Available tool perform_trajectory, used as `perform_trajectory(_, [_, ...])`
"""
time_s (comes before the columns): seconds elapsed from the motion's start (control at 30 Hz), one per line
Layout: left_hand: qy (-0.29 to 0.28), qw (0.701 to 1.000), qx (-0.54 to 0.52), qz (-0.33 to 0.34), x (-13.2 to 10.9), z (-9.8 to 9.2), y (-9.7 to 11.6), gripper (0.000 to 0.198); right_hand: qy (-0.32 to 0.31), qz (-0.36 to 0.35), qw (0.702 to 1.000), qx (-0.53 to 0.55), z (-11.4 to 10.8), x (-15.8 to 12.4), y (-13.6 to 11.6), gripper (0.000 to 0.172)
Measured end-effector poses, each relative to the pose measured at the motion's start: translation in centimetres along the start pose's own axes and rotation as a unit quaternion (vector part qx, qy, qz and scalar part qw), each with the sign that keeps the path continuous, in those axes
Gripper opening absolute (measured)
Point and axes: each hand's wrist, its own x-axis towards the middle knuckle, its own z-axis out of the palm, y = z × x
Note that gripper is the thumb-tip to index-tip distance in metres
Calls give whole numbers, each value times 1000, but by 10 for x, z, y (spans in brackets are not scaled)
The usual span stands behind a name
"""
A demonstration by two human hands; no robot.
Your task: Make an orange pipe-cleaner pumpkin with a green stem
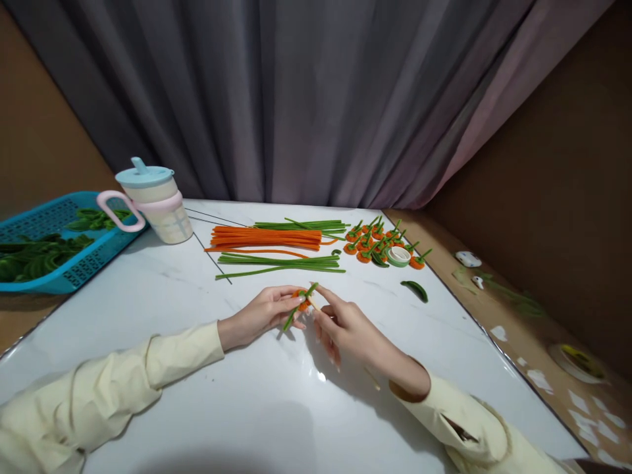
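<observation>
The left hand [269, 308] pinches a small orange pumpkin [303, 305] between thumb and fingers, over the middle of the white table [247, 395]. The pumpkin sits right at the tips of this grip, with the thumb lying across it and covering part of the orange. A green strip [311, 289] crosses it at a slant: one end stands out past the thumb toward the far edge, the other pokes out below the thumb toward the near edge.

The right hand [345, 326] pinches a thin pale stick [315, 303] between thumb and forefinger, its tip at the side of the pumpkin that faces the right edge. That forefinger's tip is just beside the upper end of the green strip; whether they touch cannot be told. The other right fingers hang loosely curled below.

Toward the far edge, a bundle of orange stems [266, 237] lies between two groups of green stems [291, 262], all roughly along that edge. Near the far right corner sits a cluster of similar pumpkins [364, 256], with tape rolls [399, 261] among them; a dark green curved piece [415, 290] lies nearer the right edge. Toward the far left corner a lidded mug [170, 225] stands upright beside a blue basket [81, 275] of leaves [44, 255].
</observation>
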Motion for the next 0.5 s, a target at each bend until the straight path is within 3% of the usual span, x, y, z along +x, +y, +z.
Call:
perform_trajectory(0.1, [6, 1000, -22, 0, 2, -3, -1, 21, -18, 44, 998, 51, -9, -1, -5, 45])
perform_trajectory(0.2, [42, 998, -48, 14, 4, -7, 1, 16, -57, 72, 994, 61, -16, -1, -5, 38])
perform_trajectory(0.3, [60, 992, -111, 3, 7, -12, 5, 12, -16, 30, 995, -89, -20, 3, 6, 22])
perform_trajectory(0.4, [17, 985, -165, -39, 7, -17, 7, 17, 95, -36, 938, -333, -22, 12, 22, 10])
perform_trajectory(0.5, [-32, 985, -160, -57, 5, -19, 7, 21, 143, -107, 876, -449, -23, 20, 33, 16])
